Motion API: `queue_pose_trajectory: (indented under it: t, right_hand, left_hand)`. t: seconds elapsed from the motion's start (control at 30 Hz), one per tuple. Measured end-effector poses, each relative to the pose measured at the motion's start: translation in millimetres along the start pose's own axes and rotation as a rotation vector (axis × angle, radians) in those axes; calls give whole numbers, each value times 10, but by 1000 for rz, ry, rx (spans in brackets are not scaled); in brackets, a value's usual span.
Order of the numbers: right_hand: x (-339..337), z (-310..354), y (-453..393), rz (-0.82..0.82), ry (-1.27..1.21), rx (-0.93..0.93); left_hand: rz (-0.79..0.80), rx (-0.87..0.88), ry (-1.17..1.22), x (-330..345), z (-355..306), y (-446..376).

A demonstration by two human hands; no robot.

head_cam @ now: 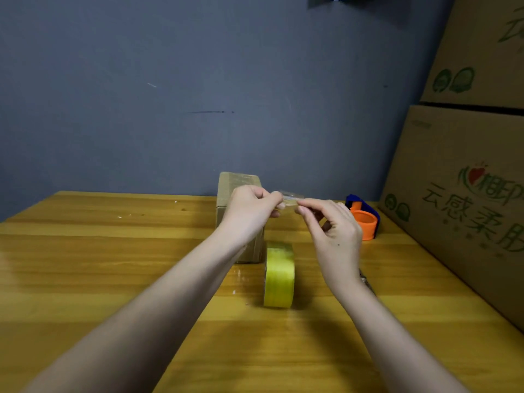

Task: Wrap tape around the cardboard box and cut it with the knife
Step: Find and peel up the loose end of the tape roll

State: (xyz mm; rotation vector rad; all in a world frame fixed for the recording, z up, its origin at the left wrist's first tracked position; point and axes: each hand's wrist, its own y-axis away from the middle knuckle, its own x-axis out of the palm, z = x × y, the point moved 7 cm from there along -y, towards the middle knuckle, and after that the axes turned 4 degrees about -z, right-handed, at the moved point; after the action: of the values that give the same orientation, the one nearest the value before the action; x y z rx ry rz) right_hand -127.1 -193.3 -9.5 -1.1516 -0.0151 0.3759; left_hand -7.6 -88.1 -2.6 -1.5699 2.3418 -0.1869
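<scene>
A small brown cardboard box (pixel 237 185) stands upright at the back of the wooden table, partly hidden behind my left hand (pixel 249 211). Both hands are raised in front of it, pinching a crumpled piece of clear tape (pixel 289 199) between them; my right hand (pixel 333 235) grips its right end. A yellow tape roll (pixel 279 275) stands on its edge on the table just below the hands, in front of the box. A thin metallic object (pixel 366 280), perhaps the knife, shows beside my right wrist, mostly hidden.
An orange and blue tape dispenser (pixel 364 218) sits at the back right of the table (pixel 113 265). Large printed cardboard cartons (pixel 465 194) are stacked along the right edge. A grey wall (pixel 198 95) closes the back.
</scene>
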Motion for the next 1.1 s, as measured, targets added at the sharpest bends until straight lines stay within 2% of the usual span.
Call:
queue_pose_trajectory:
  t: [0.23,0.47,0.7,0.93,1.1]
  right_hand:
    - [45,-12,24,8,38,30]
    - [128,21,50,37,179,12]
    - [116,74,83,-27,274,-44]
    - [112,116,71,-60,262,-153]
    - [128,125,73,-49,246,-149]
  left_hand:
    - [-57,50,-103,-19,-45,28]
    - [-140,112,-210,-46,-97,25]
    - [-111,96,-212,-14,-61,49]
    - [-101,103,-219,2,-31,25]
    - [-139,126,-338,-3,-67,66]
